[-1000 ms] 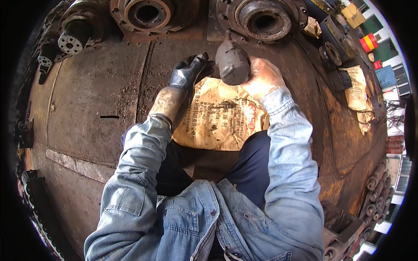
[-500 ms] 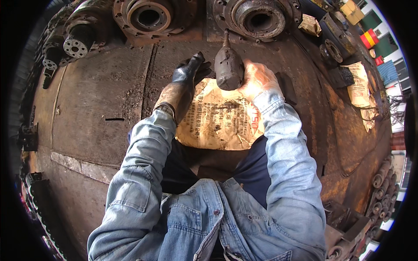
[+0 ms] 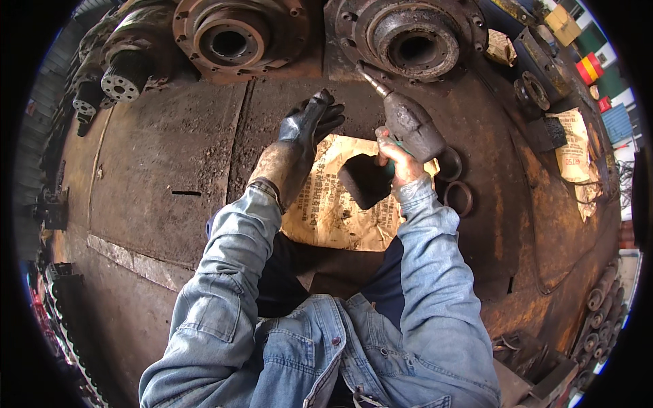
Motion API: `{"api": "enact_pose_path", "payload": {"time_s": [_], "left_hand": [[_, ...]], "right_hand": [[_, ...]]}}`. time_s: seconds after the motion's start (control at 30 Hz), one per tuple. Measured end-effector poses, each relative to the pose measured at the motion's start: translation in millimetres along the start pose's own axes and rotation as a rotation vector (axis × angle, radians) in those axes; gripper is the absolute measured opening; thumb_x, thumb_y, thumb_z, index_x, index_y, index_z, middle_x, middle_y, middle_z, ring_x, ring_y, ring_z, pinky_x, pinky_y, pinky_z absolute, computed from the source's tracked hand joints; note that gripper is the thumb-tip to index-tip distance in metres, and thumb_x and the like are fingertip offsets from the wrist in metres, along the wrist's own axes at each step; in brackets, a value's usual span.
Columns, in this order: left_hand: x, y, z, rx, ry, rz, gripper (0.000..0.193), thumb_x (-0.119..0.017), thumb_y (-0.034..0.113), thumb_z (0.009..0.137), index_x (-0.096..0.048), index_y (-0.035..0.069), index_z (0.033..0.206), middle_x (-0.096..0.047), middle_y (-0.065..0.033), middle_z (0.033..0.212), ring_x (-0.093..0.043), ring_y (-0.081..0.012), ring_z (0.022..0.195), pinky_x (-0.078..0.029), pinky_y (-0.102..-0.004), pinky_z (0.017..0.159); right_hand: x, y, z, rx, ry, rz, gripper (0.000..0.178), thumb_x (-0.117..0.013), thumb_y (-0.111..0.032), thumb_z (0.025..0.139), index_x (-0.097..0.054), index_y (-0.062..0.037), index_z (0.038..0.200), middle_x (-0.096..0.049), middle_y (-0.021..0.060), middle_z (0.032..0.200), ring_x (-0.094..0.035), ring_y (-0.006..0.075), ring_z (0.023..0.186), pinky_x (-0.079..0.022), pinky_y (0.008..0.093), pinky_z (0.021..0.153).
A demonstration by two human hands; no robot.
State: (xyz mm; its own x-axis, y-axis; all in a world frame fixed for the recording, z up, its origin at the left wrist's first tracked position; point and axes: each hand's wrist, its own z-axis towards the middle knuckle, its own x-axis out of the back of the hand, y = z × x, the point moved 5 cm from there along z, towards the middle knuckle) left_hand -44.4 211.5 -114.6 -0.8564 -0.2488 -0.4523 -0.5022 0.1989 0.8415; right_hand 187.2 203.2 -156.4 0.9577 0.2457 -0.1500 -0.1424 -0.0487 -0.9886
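A dirty dark cordless impact wrench (image 3: 411, 126) is gripped by its handle in my right hand (image 3: 403, 165). Its slim metal nose points up and to the left, toward the far right flanged housing. The dark squarish base (image 3: 367, 182) of the tool hangs over a stained, printed paper sack (image 3: 316, 214). To the left of the sack, my left hand (image 3: 299, 139), in a black, grimy glove, is held up with nothing in it, fingers stretched out and apart. Two dark rings, a lower one (image 3: 458, 198) and an upper one (image 3: 449, 164), lie just right of my right hand.
Two big flanged housings, a left one (image 3: 228, 42) and a right one (image 3: 416, 44), stand at the far edge of the greasy metal work surface (image 3: 149, 163). Splined shafts (image 3: 124, 80) sit at the far left. More paper (image 3: 575, 143) and rollers (image 3: 595, 319) lie at right.
My right hand has turned the impact wrench: its nose now slants up-left, its body has swung right, and its base shows. The two rings have come into sight. My left hand stays raised.
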Motion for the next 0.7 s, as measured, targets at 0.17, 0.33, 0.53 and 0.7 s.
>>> {"api": "enact_pose_path", "payload": {"time_s": [0.17,0.33,0.53,0.7], "left_hand": [[-16,-7,21,0.03,-0.046,0.011,0.057,-0.067,0.049,0.091,-0.061,0.004,0.125,-0.071,-0.0126,0.107,-0.067,-0.0272,0.1,-0.053,-0.0424,0.089],[-25,-11,36,0.056,-0.073,0.02,0.058,-0.065,0.052,0.091,-0.062,0.006,0.125,-0.071,-0.0112,0.106,-0.066,-0.0264,0.099,-0.052,-0.0427,0.088],[-31,-18,47,0.088,-0.093,0.032,0.059,-0.063,0.056,0.091,-0.063,0.008,0.125,-0.072,-0.0095,0.105,-0.066,-0.0253,0.099,-0.052,-0.0432,0.087],[-37,-22,69,0.13,-0.102,0.035,0.06,-0.062,0.06,0.091,-0.064,0.01,0.124,-0.072,-0.0082,0.104,-0.066,-0.0244,0.098,-0.051,-0.0435,0.087]], "right_hand": [[-16,-22,-2,0.06,0.167,0.048,0.021,-0.066,-0.011,0.088,-0.065,-0.0027,0.107,-0.063,0.0019,0.086,-0.055,0.0132,0.066,-0.048,0.025,0.069],[-36,-46,44,0.16,0.17,-0.265,0.025,-0.066,-0.01,0.087,-0.063,-0.0033,0.111,-0.062,0.003,0.092,-0.055,0.0151,0.072,-0.047,0.0265,0.073],[-26,-43,59,0.197,0.178,-0.543,0.032,-0.066,-0.01,0.087,-0.06,-0.0041,0.117,-0.061,0.0047,0.1,-0.055,0.0179,0.081,-0.046,0.0288,0.08],[-22,-44,57,0.208,0.183,-0.686,0.038,-0.066,-0.009,0.086,-0.057,-0.0047,0.123,-0.06,0.0061,0.107,-0.055,0.0203,0.088,-0.045,0.0308,0.085]]}}
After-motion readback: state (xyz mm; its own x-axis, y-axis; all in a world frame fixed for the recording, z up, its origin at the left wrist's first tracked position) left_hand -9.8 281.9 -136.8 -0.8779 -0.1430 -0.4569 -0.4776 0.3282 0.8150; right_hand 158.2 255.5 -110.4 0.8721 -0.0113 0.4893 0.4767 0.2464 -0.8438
